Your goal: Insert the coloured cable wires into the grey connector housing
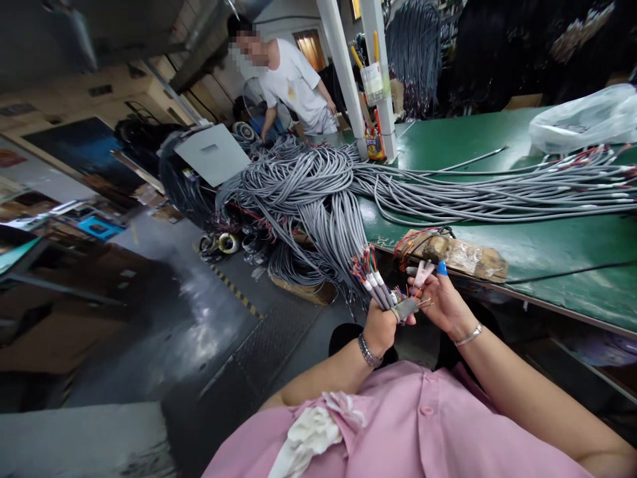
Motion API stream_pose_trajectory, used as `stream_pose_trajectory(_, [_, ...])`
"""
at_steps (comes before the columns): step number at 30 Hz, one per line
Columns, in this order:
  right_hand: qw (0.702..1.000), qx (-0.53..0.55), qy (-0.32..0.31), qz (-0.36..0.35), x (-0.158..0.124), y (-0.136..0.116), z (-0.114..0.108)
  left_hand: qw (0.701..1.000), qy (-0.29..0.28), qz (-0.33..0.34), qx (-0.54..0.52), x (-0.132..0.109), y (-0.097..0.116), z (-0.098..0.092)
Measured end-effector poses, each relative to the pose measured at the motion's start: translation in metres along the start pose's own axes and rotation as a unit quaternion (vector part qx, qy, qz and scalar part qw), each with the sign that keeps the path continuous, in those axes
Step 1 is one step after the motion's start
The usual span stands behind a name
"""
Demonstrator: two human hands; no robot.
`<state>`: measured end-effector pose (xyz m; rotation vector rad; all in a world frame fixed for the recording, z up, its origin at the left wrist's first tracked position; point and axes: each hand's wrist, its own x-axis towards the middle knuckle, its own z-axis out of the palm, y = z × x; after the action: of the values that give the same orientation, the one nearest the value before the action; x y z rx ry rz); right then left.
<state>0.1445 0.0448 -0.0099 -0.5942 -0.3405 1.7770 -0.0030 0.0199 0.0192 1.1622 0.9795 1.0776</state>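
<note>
A bundle of grey multi-core cables (pixel 379 293) sits in my left hand (pixel 381 328), the fingers wrapped round it just below the stripped ends. Thin coloured wires (pixel 369 262) fan out from these ends, above white bands on the cables. Grey wrapping (pixel 405 308) covers my left thumb, which lies across the bundle. My right hand (pixel 448 305) is beside the wire ends, its fingers bent together; what lies between the fingertips is too small to make out. One of its fingers wears a blue finger cot (pixel 442 268), and another has a whitish cover (pixel 423 273).
A large heap of grey cables (pixel 298 176) hangs over the end of the green table (pixel 557 245); more cables run right along it. A taped brown block (pixel 460 255) lies at the near edge. A white post (pixel 381 86) rises behind. A co-worker (pixel 298 83) stands beyond the heap.
</note>
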Motion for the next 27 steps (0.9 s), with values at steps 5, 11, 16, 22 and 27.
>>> stream_pose_trajectory(5, [0.996,-0.067,0.016,-0.049,-0.003,-0.005,0.005,0.999,0.039,0.02,-0.025,-0.001,0.0,0.003])
stream_pose_trajectory(11, [0.996,-0.067,0.038,-0.045,-0.001,-0.004,0.003,0.998,0.051,0.026,-0.027,0.004,-0.003,0.011])
stream_pose_trajectory(16, [0.996,-0.056,0.045,-0.055,0.003,-0.003,0.001,0.998,0.064,0.015,-0.02,0.007,-0.009,0.012])
stream_pose_trajectory(22, [0.995,-0.061,0.053,-0.059,0.002,-0.001,0.001,0.998,0.059,0.004,-0.001,0.006,-0.012,0.008])
stream_pose_trajectory(27, [0.994,-0.095,-0.03,0.045,-0.008,-0.009,-0.006,0.999,0.043,0.02,0.009,0.0,-0.008,0.0])
